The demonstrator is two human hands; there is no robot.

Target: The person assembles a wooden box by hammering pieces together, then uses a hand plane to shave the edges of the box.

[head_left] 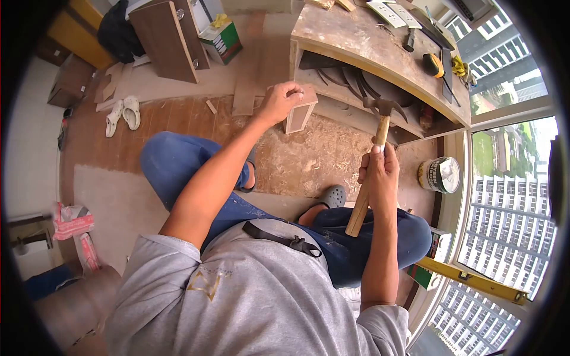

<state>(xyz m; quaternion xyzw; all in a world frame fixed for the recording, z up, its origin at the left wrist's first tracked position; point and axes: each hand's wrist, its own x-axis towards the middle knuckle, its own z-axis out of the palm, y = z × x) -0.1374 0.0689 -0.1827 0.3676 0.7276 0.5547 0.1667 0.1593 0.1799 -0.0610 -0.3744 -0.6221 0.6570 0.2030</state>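
In the curled right hand tilts a wooden-handled claw hammer. Left hand bends beside a brown wooden box; pinch unclear.

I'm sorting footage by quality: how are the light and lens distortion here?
Head view: daylight through the white-framed window at right; fisheye distortion bends the dusty wooden workbench, with black corners; the wooden-handled claw hammer looks fairly sharp.
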